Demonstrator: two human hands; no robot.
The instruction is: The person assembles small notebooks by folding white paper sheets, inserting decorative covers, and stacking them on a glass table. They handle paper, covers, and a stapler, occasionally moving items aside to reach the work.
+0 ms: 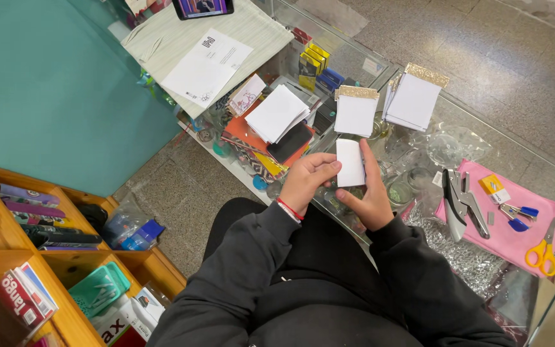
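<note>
Both my hands hold a small stack of white paper sheets (351, 163) above the edge of a glass counter (483, 122). My left hand (306, 178) pinches its left edge with closed fingers; a red band circles that wrist. My right hand (369, 193) cups the stack from below and the right, with the index finger stretched up along its side. Just beyond lie two white notepads topped with gold glitter strips, one in the middle (356, 110) and one to the right (415, 97). A loose pile of white sheets (277, 114) rests to the left.
A pink cloth (512, 225) at right carries a black stapler (460, 202), a small blue tool (516, 216) and yellow scissors (542, 252). A printed sheet (207, 66) and a phone (203, 7) lie on a striped mat. Wooden shelves (65, 257) stand at left.
</note>
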